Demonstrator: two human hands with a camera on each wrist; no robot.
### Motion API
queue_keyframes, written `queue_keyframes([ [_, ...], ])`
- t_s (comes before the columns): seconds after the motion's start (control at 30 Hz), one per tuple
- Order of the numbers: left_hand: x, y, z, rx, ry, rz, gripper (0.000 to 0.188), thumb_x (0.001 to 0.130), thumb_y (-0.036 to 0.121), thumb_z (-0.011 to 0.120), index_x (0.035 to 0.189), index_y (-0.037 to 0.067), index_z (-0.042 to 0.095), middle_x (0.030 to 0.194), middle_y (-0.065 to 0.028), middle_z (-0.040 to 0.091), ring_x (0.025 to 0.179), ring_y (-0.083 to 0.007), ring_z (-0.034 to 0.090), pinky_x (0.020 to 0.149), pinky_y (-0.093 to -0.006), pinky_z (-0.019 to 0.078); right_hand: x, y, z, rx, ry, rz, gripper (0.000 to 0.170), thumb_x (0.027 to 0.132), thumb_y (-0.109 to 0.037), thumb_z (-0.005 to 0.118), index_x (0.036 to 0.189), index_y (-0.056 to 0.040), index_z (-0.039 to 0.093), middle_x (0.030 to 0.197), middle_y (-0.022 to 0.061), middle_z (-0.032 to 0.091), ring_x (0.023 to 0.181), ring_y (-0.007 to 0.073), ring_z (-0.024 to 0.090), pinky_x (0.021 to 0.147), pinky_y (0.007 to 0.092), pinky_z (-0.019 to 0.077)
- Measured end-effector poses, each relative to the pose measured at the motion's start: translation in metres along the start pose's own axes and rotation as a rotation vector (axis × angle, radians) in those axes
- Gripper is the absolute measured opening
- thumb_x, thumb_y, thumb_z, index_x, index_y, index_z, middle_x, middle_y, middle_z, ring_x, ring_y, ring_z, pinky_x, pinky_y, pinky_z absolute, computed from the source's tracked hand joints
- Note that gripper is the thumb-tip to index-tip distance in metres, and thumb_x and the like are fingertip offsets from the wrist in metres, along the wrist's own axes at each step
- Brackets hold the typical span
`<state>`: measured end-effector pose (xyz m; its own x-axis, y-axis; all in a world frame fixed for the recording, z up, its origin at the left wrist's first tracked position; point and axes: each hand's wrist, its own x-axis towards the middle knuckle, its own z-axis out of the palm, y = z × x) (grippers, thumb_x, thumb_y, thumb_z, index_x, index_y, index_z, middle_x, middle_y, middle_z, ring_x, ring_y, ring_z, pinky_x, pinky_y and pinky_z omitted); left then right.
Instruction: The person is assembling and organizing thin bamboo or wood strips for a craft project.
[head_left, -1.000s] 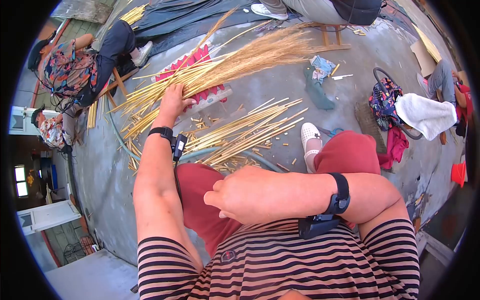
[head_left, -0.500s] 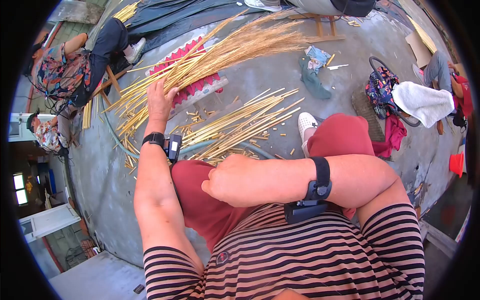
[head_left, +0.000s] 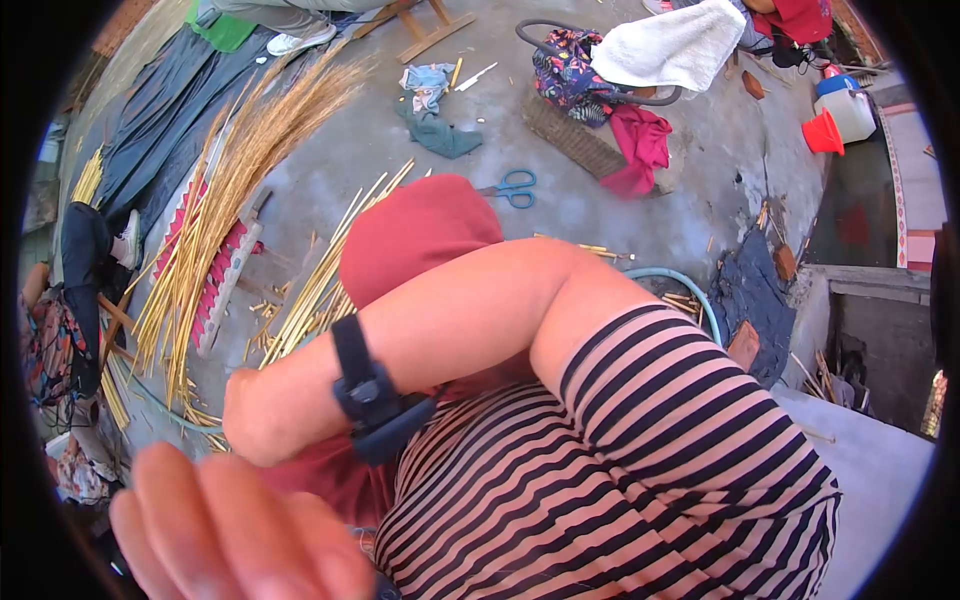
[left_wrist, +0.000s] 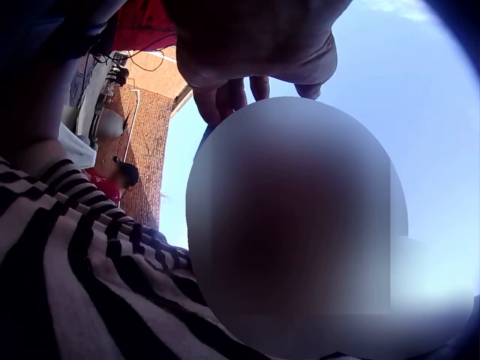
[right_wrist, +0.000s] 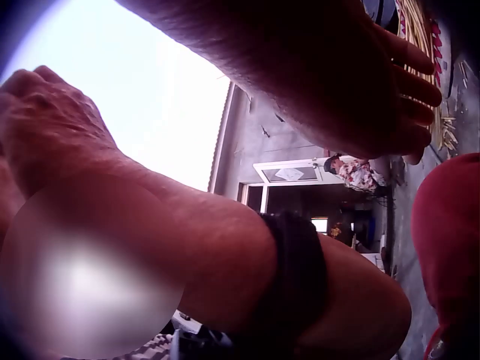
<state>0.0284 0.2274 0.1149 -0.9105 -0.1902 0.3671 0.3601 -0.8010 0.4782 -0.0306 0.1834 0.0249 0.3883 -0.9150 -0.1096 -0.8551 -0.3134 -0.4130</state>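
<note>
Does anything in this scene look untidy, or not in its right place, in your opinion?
Mainly litter: short stalk pieces lie scattered on the floor beside the long stalks, as if dropped there. A crumpled dark green cloth also lies directly on the floor, so it looks discarded.

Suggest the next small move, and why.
I'd probably lower the left hand toward the stalk bundle: the hand is raised, fingers loosely bent, with no stalks visible in it, while the bundle lies out ahead, apparently gripped by neither hand.
</note>
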Motion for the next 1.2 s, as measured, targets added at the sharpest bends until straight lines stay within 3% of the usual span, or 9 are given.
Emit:
queue_keyframes([
  [0.1,-0.005,-0.016,-0.021,-0.134,-0.214,-0.213,0.023,0.086,0.021,0.060,0.094,0.003,0.047,0.106,-0.0124,0.045,0.102,-0.0298,0.049,0.089,-0.0490,0.0445,-0.101,0.051,0.021,0.925,0.275,-0.272,0.019,0.081,-0.014,0.059,0.094,-0.0019,0.067,0.072,0.0105,0.065,0.062,0.0200,0.061,0.057,0.0303,0.0489],
  [0.17,-0.005,-0.008,-0.011,-0.122,-0.160,-0.288,0.025,0.089,0.026,0.058,0.091,0.003,0.048,0.104,-0.0114,0.047,0.101,-0.0304,0.052,0.089,-0.0483,0.0477,-0.168,0.101,0.048,1.260,0.568,0.281,0.016,0.089,-0.013,0.054,0.098,-0.0041,0.065,0.075,0.0049,0.065,0.064,0.0071,0.058,0.058,0.0225,0.0476],
  [0.23,0.000,-0.007,-0.006,-0.130,-0.131,-0.309,0.025,0.091,0.027,0.058,0.089,0.003,0.048,0.100,-0.0107,0.049,0.098,-0.0304,0.055,0.087,-0.0469,0.0506,-0.226,0.176,0.135,0.997,1.079,0.787,0.018,0.087,-0.011,0.056,0.102,-0.0028,0.062,0.087,0.0073,0.065,0.071,0.0102,0.059,0.065,0.0255,0.0495],
  [0.33,0.003,-0.012,-0.006,-0.095,-0.115,-0.155,0.020,0.092,0.021,0.056,0.085,0.004,0.048,0.096,-0.0108,0.053,0.094,-0.0306,0.060,0.084,-0.0444,0.0538,-0.315,0.213,0.262,0.491,0.801,1.499,0.021,0.080,-0.021,0.059,0.094,-0.0053,0.061,0.093,0.0181,0.065,0.089,0.0359,0.061,0.078,0.0421,0.0485],
  [0.47,0.004,-0.002,-0.024,0.335,-0.143,0.026,0.024,0.088,0.025,0.057,0.092,0.003,0.048,0.102,-0.0141,0.054,0.103,-0.0329,0.058,0.087,-0.0423,0.0512,-0.314,0.210,0.369,0.454,0.479,1.474,0.025,0.077,-0.014,0.061,0.100,-0.0037,0.061,0.100,0.0205,0.064,0.098,0.0382,0.059,0.085,0.0435,0.0476],
  [0.67,0.040,0.082,-0.147,2.071,-0.249,-0.356,0.115,0.052,0.051,0.079,0.142,0.002,0.027,0.145,-0.0231,0.030,0.135,-0.0378,0.029,0.110,-0.0430,0.0260,-0.278,0.246,0.398,0.428,0.608,1.148,0.048,0.082,-0.024,0.058,0.123,-0.0008,0.048,0.124,0.0255,0.051,0.113,0.0417,0.049,0.094,0.0435,0.0418],
  [0.73,0.036,0.120,-0.237,2.587,0.000,-0.405,0.124,0.050,0.036,0.087,0.147,0.009,0.015,0.151,-0.0227,0.014,0.139,-0.0381,0.017,0.111,-0.0432,0.0236,-0.275,0.264,0.395,0.388,0.620,1.108,0.051,0.082,-0.026,0.058,0.124,0.0004,0.046,0.126,0.0265,0.048,0.115,0.0422,0.047,0.096,0.0433,0.0403],
  [0.93,0.047,0.159,-0.397,2.622,0.324,-0.897,0.141,0.043,0.055,0.086,0.149,0.017,0.001,0.153,-0.0201,0.004,0.141,-0.0383,0.007,0.109,-0.0578,0.0162,-0.273,0.291,0.356,0.290,0.574,1.192,0.057,0.078,-0.019,0.062,0.126,0.0027,0.043,0.131,0.0294,0.042,0.121,0.0424,0.042,0.101,0.0428,0.0364],
  [1.2,0.071,0.176,-0.460,2.524,0.030,-0.795,0.114,0.050,0.031,0.085,0.144,0.016,0.023,0.130,-0.0118,0.048,0.128,-0.0322,0.037,0.108,-0.0517,0.0237,-0.285,0.313,0.408,0.298,0.310,1.410,0.066,0.072,-0.007,0.068,0.131,0.0007,0.039,0.135,0.0255,0.041,0.127,0.0365,0.040,0.103,0.0396,0.0357],
])
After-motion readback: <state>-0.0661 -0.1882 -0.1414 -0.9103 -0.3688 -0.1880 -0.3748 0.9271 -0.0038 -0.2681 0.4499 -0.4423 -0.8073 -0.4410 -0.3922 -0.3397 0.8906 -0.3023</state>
